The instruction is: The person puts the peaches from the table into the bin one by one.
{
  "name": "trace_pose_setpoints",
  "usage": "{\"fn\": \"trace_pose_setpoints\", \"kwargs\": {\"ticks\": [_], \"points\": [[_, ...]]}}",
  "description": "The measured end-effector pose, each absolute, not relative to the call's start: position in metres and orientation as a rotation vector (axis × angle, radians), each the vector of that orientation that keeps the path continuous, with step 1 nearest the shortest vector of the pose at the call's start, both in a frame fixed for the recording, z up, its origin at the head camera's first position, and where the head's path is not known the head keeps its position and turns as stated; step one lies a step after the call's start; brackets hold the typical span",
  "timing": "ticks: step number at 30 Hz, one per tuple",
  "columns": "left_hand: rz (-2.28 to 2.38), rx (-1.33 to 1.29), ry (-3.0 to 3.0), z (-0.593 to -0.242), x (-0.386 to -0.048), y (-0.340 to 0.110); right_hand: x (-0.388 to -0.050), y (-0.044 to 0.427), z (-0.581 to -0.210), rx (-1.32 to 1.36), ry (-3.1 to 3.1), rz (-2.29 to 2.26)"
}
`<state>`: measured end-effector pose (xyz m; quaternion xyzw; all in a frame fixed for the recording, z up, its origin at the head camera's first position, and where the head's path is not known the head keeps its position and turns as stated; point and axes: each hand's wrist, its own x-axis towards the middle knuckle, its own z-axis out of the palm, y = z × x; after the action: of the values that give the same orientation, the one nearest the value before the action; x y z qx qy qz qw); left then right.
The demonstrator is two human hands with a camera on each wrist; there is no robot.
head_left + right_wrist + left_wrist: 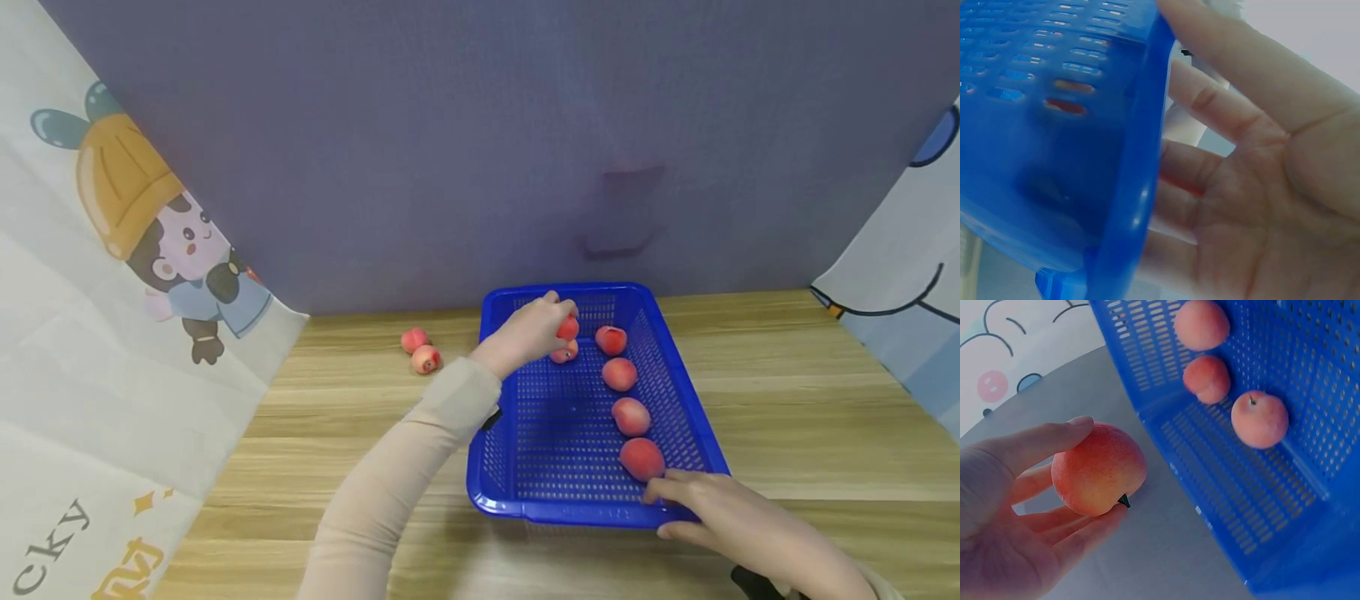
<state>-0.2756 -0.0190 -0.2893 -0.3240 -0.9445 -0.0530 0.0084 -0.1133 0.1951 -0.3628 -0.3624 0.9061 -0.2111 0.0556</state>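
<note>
The left hand (531,331) clamps its fingers round a peach (567,327) above the far end of the blue basket (555,425); the right hand (712,507) grips the near rim (577,512) between thumb and fingers. Releasing too high could jostle the lower peach (563,353); a slack right grip could let the basket slide.

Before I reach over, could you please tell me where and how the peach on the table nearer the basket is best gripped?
I would grip that peach round its widest part, from above, approaching over its near side. It is round, and the other peach crowds its far-left side, while its near and right sides look free.
</note>
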Motion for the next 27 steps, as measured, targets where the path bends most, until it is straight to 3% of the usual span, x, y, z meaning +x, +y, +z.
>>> {"fn": "trace_pose_setpoints", "kwargs": {"ticks": [27], "points": [[-0.086, -0.954, -3.05, -0.342, -0.297, 0.007, -0.114, 0.196, -0.364, -1.146, 2.78, -0.631]]}}
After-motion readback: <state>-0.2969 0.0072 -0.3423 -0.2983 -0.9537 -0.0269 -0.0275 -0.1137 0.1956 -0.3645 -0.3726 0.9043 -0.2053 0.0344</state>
